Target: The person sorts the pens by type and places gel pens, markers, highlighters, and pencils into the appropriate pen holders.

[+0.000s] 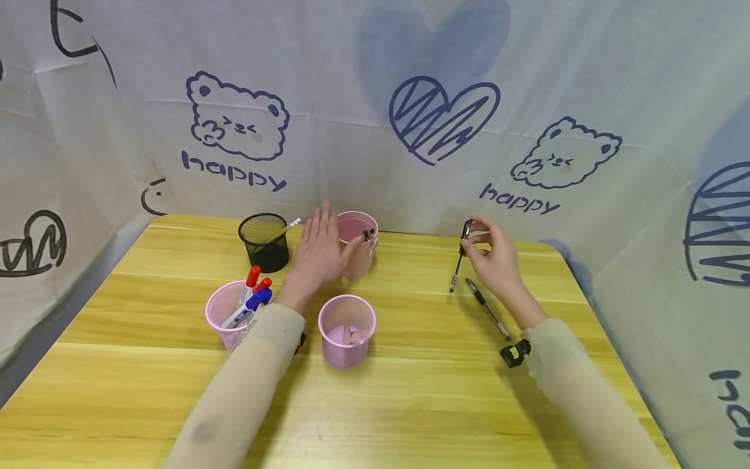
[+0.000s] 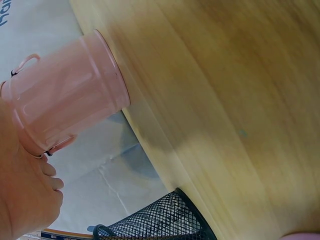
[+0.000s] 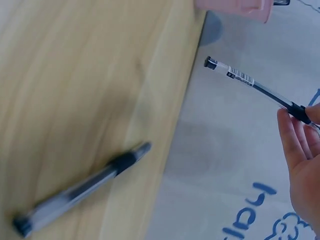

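Observation:
My left hand (image 1: 319,251) lies with straight fingers along the left of a pink bucket (image 1: 355,264) at the back of the table, its thumb at the rim. In the left wrist view that hand overlaps the top of the bucket (image 2: 70,92). Small dark ends (image 1: 368,234) show at the bucket's rim. On the right, my right hand (image 1: 495,260) pinches a clear pen with a black grip (image 1: 459,260) near one end, the other end pointing down; the pen (image 3: 270,92) is clear of the tabletop. A similar pen (image 1: 489,309) lies on the table below that hand.
A black mesh holder (image 1: 269,255) with pencils (image 1: 285,229) stands left of the bucket. Nearer are a pink cup (image 1: 217,309) of red and blue markers (image 1: 249,306) and another pink cup (image 1: 346,355) with small pinkish pieces. A printed cloth (image 1: 328,150) hangs behind the table.

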Tool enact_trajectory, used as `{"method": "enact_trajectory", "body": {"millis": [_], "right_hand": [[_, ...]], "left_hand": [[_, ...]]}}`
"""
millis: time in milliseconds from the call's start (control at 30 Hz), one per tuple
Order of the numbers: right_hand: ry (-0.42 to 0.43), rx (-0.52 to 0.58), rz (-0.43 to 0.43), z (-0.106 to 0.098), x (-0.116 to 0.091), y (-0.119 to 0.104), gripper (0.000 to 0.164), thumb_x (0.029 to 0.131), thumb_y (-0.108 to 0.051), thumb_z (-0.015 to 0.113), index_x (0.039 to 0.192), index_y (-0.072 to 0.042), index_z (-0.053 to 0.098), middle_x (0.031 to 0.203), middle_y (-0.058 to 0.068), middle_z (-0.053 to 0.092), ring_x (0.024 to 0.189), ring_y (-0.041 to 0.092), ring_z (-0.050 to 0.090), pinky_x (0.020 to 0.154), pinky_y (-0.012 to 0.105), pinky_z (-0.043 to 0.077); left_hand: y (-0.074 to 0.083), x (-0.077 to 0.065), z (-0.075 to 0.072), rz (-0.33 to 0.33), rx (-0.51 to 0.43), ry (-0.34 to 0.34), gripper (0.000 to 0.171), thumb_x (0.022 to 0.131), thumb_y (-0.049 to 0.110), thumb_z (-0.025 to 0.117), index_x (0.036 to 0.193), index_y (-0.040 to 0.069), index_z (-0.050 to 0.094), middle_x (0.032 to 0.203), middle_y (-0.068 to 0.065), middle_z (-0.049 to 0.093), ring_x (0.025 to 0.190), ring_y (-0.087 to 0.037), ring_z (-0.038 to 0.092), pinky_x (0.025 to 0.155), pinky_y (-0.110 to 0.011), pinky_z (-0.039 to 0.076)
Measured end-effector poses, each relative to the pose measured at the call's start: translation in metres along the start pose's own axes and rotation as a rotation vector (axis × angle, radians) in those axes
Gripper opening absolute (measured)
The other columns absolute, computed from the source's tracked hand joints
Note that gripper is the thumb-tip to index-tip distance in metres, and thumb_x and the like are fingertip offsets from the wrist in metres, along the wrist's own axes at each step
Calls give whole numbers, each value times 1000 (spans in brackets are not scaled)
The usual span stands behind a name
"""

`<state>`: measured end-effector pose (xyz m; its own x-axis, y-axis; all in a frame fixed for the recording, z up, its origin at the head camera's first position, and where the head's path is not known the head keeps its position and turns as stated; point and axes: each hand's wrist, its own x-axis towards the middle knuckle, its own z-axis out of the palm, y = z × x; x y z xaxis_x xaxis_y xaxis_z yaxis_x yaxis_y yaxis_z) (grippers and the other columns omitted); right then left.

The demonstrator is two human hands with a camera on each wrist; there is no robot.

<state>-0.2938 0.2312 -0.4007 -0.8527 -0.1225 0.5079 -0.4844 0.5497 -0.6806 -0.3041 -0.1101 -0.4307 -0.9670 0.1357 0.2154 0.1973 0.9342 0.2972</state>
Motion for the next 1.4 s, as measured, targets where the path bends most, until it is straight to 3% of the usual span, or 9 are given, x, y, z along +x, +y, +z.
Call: {"method": "enact_trajectory", "body": {"millis": [267,500,867,1400], "right_hand": [[105,148,-52,13,10,-24,49,97,4,68,144,-1,53,123,17,62,98,17,65,74,11,55],[196,307,-113,27,20,-44,50,96,9,67,143,6,50,123,21,58,99,12,61,79,15,58],[255,496,-191,54,35,-65,45,97,9,66,136,12,44,118,3,57,99,19,64,81,29,63],[258,531,-192,96,41,-76,38,95,9,69,127,12,48,112,6,59,100,16,65,83,25,61]], "left_hand": [[1,-1,-2,-5,4,3,91,107,64,29,163,-6,15,172,-24,3,160,-40,4,131,-48,2],[1,-1,-1,-10,-1,-5,91,107,64,30,163,-6,15,173,-23,2,160,-39,3,131,-48,2],[1,-1,-2,-11,2,-6,91,107,64,29,163,-6,15,173,-23,2,160,-39,4,131,-49,4],[2,-2,-3,-8,-3,-7,91,107,64,29,163,-6,12,172,-24,3,160,-40,4,130,-48,2]]}}
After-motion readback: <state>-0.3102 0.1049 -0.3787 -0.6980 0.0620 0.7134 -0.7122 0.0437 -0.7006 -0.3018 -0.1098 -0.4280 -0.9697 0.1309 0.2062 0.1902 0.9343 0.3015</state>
